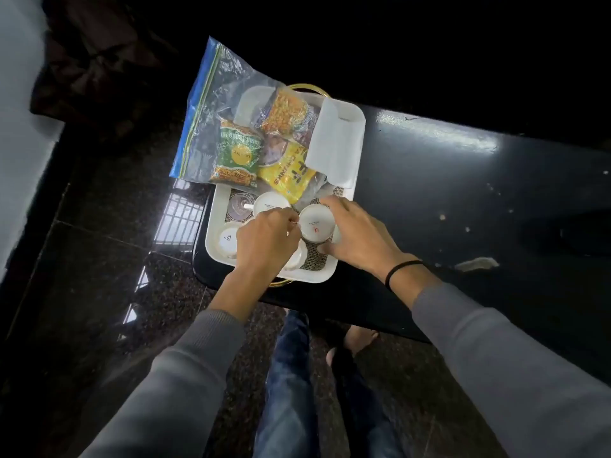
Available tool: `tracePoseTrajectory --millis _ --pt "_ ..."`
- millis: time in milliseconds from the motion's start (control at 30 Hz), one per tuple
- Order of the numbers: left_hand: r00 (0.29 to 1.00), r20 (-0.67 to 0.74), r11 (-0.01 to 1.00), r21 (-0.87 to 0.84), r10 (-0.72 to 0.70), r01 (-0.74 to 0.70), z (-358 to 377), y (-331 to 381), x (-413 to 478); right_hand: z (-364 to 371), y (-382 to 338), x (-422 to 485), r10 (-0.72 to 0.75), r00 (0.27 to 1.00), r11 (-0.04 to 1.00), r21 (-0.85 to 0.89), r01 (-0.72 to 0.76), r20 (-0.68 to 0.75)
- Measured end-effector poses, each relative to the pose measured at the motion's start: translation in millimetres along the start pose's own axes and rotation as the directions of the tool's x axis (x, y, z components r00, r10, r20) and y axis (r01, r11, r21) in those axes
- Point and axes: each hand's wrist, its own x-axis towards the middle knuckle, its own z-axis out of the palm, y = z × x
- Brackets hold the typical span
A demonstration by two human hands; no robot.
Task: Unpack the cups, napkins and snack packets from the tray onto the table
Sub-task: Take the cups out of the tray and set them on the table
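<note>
A white tray sits on the left end of a dark table. In its near half stand several upturned white cups. My right hand wraps around one cup marked in red. My left hand lies over the cups beside it, fingertips touching that same cup's rim. Another cup stands just behind, and one more at the tray's left. In the far half lie a green snack packet, a yellow packet, an orange packet and folded white napkins.
A clear zip bag with a blue seal hangs off the tray's far left corner. The glossy table top stretches to the right, with a pale scrap on it. My legs and a bare foot show below, on dark stone floor.
</note>
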Motion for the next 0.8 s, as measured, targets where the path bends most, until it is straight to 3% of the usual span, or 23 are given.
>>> tracePoseTrajectory --millis 133,367,567,667,800 --pt "0.996 0.032 0.988 0.132 0.079 -0.083 2.2 -5.8 2.8 11.9 4.6 11.3 -0.025 1.000 1.000 0.012 0.025 -0.011" --pt "0.968 0.053 0.951 0.180 0.244 -0.250 1.2 -10.2 2.9 7.6 12.7 7.7 -0.084 0.994 0.973 0.209 0.096 -0.066" --pt "0.919 -0.071 0.914 0.158 0.389 -0.374 -15.3 8.8 -4.4 -14.6 21.6 -20.8 -0.012 0.987 0.911 0.405 0.077 -0.161" --pt "0.925 -0.102 0.930 0.024 0.367 -0.366 -14.8 24.9 -6.0 -22.1 35.2 -44.7 0.100 0.986 0.842 0.539 -0.013 -0.133" --pt "0.970 0.085 0.911 -0.370 0.226 -0.180 7.8 53.8 -6.8 -18.6 66.6 -79.6 0.278 0.960 0.645 0.748 -0.155 -0.040"
